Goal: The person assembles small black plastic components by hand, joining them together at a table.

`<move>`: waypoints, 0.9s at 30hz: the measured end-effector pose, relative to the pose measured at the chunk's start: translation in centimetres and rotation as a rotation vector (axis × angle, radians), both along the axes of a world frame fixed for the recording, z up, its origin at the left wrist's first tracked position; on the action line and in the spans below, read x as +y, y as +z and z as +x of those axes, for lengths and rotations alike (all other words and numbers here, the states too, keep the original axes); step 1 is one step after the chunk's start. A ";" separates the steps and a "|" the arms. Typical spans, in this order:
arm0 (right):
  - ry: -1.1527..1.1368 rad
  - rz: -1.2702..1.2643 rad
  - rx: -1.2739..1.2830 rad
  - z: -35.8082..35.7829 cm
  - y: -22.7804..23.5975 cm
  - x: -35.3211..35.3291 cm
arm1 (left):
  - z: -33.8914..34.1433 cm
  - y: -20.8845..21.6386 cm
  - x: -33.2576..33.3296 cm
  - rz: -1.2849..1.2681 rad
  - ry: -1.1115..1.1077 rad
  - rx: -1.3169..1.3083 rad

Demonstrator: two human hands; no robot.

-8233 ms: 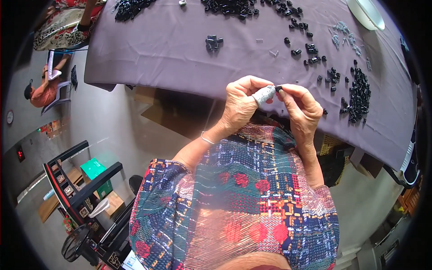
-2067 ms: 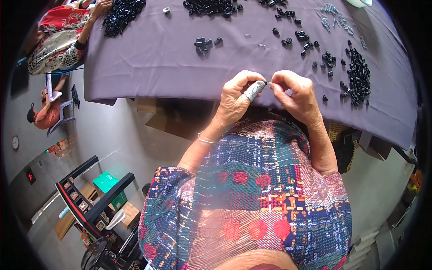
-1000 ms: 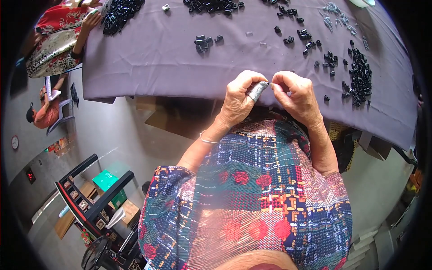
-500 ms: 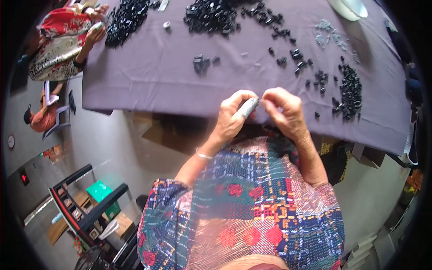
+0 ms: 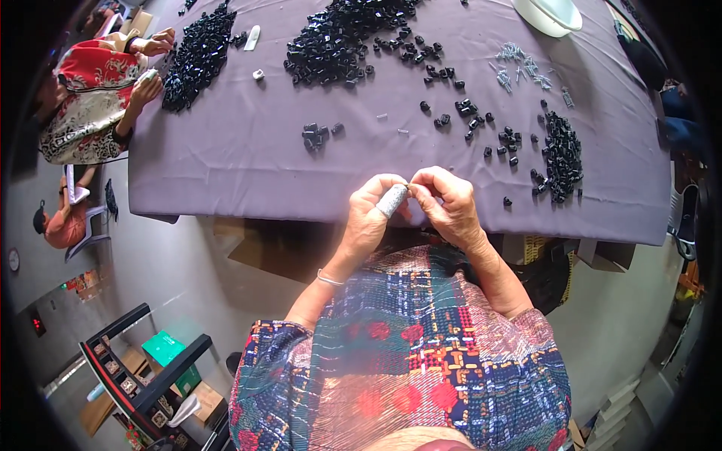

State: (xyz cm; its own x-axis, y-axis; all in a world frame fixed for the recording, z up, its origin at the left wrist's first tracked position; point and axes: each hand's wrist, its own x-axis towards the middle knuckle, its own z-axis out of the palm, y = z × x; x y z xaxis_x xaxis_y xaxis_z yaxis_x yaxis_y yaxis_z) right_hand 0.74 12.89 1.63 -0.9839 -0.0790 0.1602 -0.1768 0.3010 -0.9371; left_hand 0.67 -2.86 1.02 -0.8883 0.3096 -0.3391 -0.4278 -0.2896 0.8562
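From my end, I see the left hand [image 5: 367, 216] and right hand [image 5: 450, 208] meeting tip to tip over the worktop's [image 5: 248, 177] near edge, fingers pinched on a tiny dark piece [image 5: 408, 187] they mostly hide, presumably to steady it from both sides. Beyond, I judge the loose black parts [image 5: 562, 161] and silvery springs [image 5: 510, 51] are spread out for easy picking.

Before you, the purple-grey tablecloth [image 5: 248, 173] bears black pieces [image 5: 562, 158] heaped near its left and right edges, silvery bits [image 5: 526, 68] rightward, and a white basin [image 5: 553, 19] toward the far right corner.
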 end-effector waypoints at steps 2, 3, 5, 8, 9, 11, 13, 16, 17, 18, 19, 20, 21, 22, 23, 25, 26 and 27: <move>0.001 -0.003 0.009 -0.1 -0.1 0.1 | -0.1 -0.3 0.0 0.005 -0.001 0.005; 0.007 -0.008 0.004 -0.2 -0.1 0.1 | -0.1 -0.5 0.0 0.011 -0.002 0.013; 0.018 -0.014 -0.002 -0.5 0.2 0.3 | -0.2 -0.8 0.0 0.033 -0.004 0.026; -0.095 0.103 0.247 -2.2 0.4 1.4 | -0.5 -1.2 0.1 0.031 0.015 0.062; -0.165 0.239 0.317 -3.2 0.1 2.2 | -0.6 -1.2 0.2 0.009 0.028 0.082; -0.251 0.523 0.379 -4.9 0.2 3.2 | -0.6 -1.3 0.2 0.025 0.024 0.067; -0.269 0.766 0.368 -6.3 -0.1 3.5 | -0.5 -1.2 0.4 0.045 0.019 0.053; -0.232 0.899 0.373 -6.9 -1.5 3.6 | -0.5 -1.2 0.7 -0.002 0.028 0.085; -0.237 0.916 0.389 -6.9 -1.6 3.5 | -0.4 -1.2 0.6 0.000 0.010 0.072; -0.233 0.915 0.389 -6.8 -1.7 3.5 | -0.4 -1.1 0.6 0.003 -0.009 0.059; -0.222 0.932 0.407 -6.6 -1.7 3.5 | -0.4 -1.1 0.5 0.003 -0.008 0.056; -0.210 0.948 0.427 -6.5 -1.7 3.6 | -0.5 -1.2 0.4 -0.007 -0.011 0.060; -0.208 0.947 0.427 -6.1 -1.7 3.7 | -0.5 -1.2 0.4 -0.016 -0.016 0.064; -0.182 0.934 0.429 -5.5 -1.6 4.0 | -0.5 -1.2 0.4 -0.016 -0.015 0.062; -0.157 0.921 0.431 -4.9 -1.4 4.3 | -0.6 -1.1 0.4 -0.033 -0.016 0.065; -0.131 0.908 0.407 -3.9 -1.2 5.1 | -0.6 -1.2 0.3 -0.050 -0.017 0.067; -0.108 0.895 0.383 -3.5 -1.0 5.6 | -0.6 -1.3 0.2 -0.032 -0.022 0.060; -0.103 0.861 0.389 -3.3 -0.5 5.9 | -0.6 -1.4 0.2 -0.014 -0.027 0.053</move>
State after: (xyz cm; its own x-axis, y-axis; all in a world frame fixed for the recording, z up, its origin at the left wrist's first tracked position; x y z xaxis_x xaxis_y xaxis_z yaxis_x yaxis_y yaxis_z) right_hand -2.52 18.81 1.16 -0.8826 -0.2384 0.4052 -0.3636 0.8926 -0.2667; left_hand 0.06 -2.67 -0.43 -0.8966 0.3290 -0.2964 -0.3894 -0.2667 0.8816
